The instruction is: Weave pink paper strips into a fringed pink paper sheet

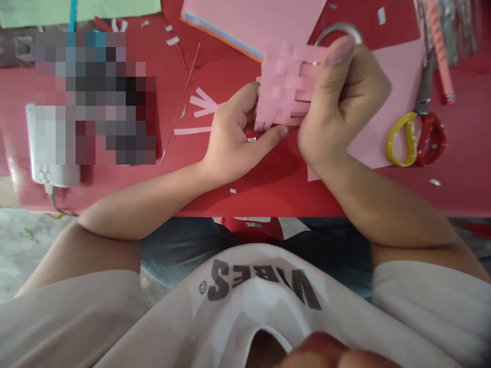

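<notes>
A small piece of woven pink paper strips is held up above the red table. My left hand grips its lower left part, thumb in front and fingers behind. At its right side, my right hand is closed around the loose strip ends, which run into the fist. Gaps show between the strips near the right hand, while the left part is tightly woven. Several cut pink paper strips lie on the table just left of my left hand.
Yellow-and-red-handled scissors and a pink pen-like stick lie at right, near a pink sheet. Stacked coloured paper and a roll of tape are behind. A thin rod and white box are left.
</notes>
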{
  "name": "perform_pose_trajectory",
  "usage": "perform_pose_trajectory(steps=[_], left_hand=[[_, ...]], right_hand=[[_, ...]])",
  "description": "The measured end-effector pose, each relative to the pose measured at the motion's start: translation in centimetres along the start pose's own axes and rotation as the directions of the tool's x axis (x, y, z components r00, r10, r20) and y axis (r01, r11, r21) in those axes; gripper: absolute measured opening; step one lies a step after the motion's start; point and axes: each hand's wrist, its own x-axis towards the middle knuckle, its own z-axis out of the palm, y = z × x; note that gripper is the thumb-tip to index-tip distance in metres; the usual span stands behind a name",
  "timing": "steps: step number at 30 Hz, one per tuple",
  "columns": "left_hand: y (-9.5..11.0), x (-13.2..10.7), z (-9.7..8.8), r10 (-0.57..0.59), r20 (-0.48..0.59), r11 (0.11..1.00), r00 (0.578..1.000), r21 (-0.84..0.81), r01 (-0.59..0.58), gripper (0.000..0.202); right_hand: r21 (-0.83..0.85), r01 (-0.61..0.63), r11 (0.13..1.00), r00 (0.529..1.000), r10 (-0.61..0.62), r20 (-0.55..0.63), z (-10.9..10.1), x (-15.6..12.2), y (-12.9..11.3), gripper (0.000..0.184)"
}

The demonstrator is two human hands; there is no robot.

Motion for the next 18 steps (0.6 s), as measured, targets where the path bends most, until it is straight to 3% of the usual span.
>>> perform_pose_trajectory(steps=[7, 12, 18], left_hand=[[0.5, -0.1, -0.1, -0.012, 0.093, 1.000, 0.996, -0.010, 0.013, 0.023], [0.8, 0.1, -0.1, -0.069, 0.243, 0.996, 0.967, -0.039, 0.081, 0.016], [0.0, 0.1, -0.2, -0.013, 0.268, 0.998, 0.963, -0.062, 0.030, 0.023]], right_hand=[[-0.080, 0.026, 0.996, 0.998, -0.021, 0.054, -0.3, 0.3, -0.3, 0.068], [-0.101, 0.093, 0.991, 0.992, -0.084, 0.089, -0.7, 0.7, -0.4, 0.065], [-0.188, 0.115, 0.975, 0.979, -0.080, 0.186, -1.6, 0.7, -0.4, 0.054]])
